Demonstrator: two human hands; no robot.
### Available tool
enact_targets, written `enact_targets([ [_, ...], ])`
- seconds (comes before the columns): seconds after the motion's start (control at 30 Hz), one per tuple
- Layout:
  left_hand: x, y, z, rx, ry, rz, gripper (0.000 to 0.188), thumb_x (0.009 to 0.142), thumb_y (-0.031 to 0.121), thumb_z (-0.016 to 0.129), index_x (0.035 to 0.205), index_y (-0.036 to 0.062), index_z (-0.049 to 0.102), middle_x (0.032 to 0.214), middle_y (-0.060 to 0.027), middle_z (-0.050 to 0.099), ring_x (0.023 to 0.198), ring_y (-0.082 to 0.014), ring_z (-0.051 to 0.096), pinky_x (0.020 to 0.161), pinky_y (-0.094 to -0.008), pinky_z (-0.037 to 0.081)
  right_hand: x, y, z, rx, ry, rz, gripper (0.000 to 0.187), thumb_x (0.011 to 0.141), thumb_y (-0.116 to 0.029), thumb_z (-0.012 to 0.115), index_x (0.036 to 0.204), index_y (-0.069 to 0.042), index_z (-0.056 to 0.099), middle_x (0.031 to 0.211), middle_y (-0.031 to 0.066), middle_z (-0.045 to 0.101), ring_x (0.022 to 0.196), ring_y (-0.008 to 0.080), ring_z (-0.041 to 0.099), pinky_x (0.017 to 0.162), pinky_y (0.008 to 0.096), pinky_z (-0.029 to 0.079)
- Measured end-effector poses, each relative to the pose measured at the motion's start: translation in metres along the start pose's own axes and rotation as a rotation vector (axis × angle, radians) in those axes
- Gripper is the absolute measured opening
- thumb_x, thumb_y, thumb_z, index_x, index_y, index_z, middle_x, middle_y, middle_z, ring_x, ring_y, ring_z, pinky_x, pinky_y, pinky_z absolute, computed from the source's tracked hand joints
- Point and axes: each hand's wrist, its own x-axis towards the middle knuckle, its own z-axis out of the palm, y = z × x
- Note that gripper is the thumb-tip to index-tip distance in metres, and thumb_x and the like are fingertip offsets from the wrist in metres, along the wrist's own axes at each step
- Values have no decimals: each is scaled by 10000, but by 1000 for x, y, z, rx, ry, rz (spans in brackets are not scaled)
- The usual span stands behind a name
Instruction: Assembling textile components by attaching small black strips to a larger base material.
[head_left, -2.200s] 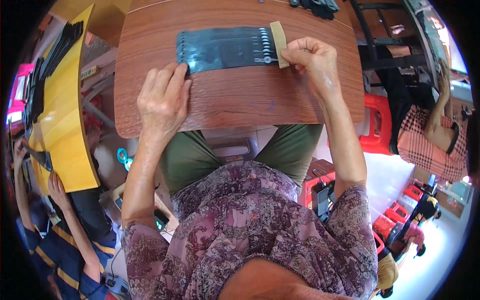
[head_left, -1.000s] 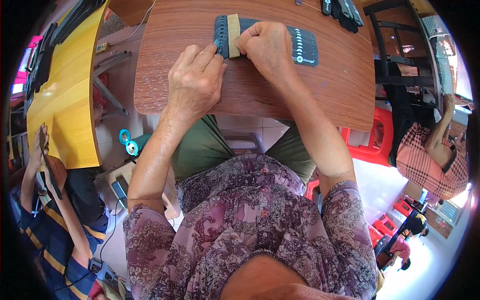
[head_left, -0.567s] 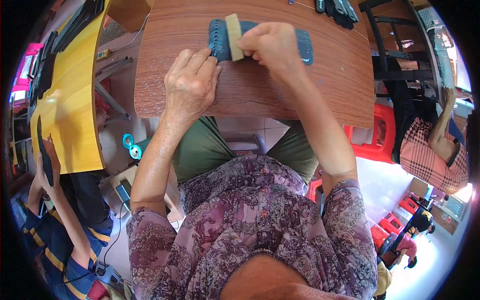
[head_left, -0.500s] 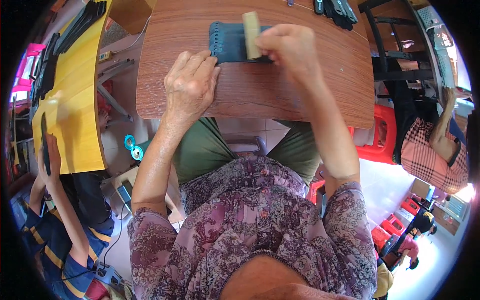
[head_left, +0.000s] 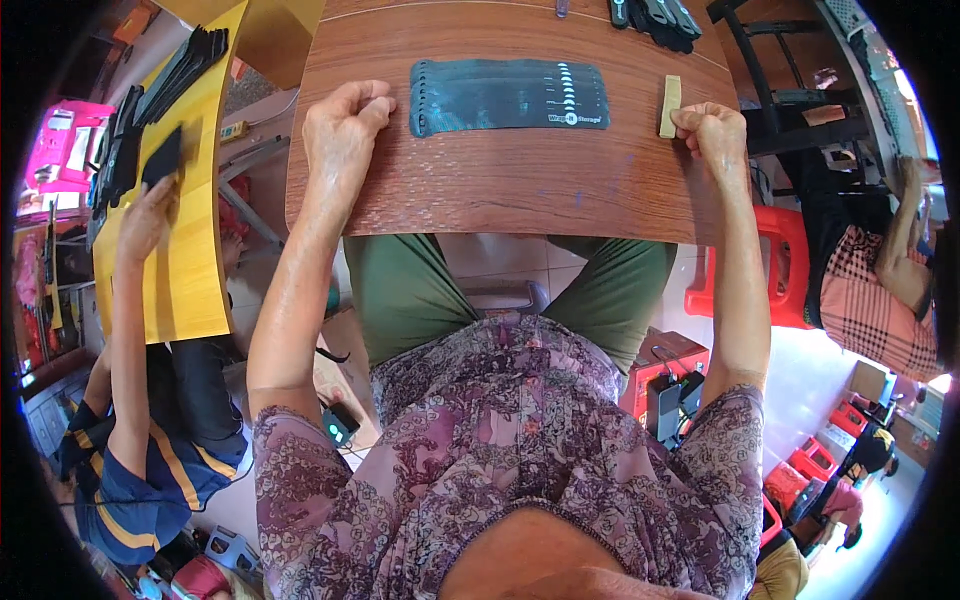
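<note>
A row of dark flat straps (head_left: 508,95) lies side by side on the brown wooden table (head_left: 520,185), flat and uncovered. My left hand (head_left: 343,130) rests as a closed fist on the table just left of the straps, holding nothing that I can see. My right hand (head_left: 710,135) is also a fist at the table's right edge, right of the straps. A small tan block (head_left: 669,105) lies on the table beside my right hand, apart from the straps; whether the fingers touch it is unclear.
More dark straps (head_left: 660,15) lie at the table's far edge. To my left stands a yellow table (head_left: 185,240) with a stack of dark straps (head_left: 165,85), where another person's hand (head_left: 150,215) holds a dark piece. A red stool (head_left: 775,270) stands at the right.
My right hand has let go of the tan block and left the straps, moving right. My left hand has lifted off them and closed. The straps now lie fully visible.
</note>
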Motion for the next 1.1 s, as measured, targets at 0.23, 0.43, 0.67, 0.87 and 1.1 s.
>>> enact_targets([
  [0.23,43,9,13,181,-82,-155,200,752,196,621,796,17,698,698,-58,678,609,-129,618,613,-301,484,-7,0,10,-610,160,-278,258,793,-287,645,791,-31,679,742,199,659,732,362,646,675,452,486],
  [0.43,62,19,24,331,-131,-249,211,723,212,691,753,4,682,660,-74,653,591,-139,598,583,-295,469,-32,-13,50,-447,121,-558,211,807,-251,649,774,-43,650,758,209,653,755,371,644,690,475,482],
  [0.67,81,19,23,194,-312,-409,225,712,212,775,698,24,652,601,-32,560,497,-127,456,441,-299,358,-25,-8,71,-386,7,-606,195,786,-213,665,765,-30,602,758,194,644,761,377,628,681,470,467],
  [0.87,88,9,22,248,-415,-275,188,709,167,782,700,23,661,602,-26,558,489,-115,463,421,-279,347,-19,-11,68,-339,-121,-532,190,798,-201,651,766,-25,586,777,193,642,768,392,619,684,479,460],
  [1.1,92,-1,18,222,-389,-230,179,772,183,737,767,41,627,663,-30,591,540,-109,523,451,-244,397,-20,-5,71,-396,-45,-635,170,815,-192,645,810,-34,581,835,182,647,796,384,622,695,486,460],
])
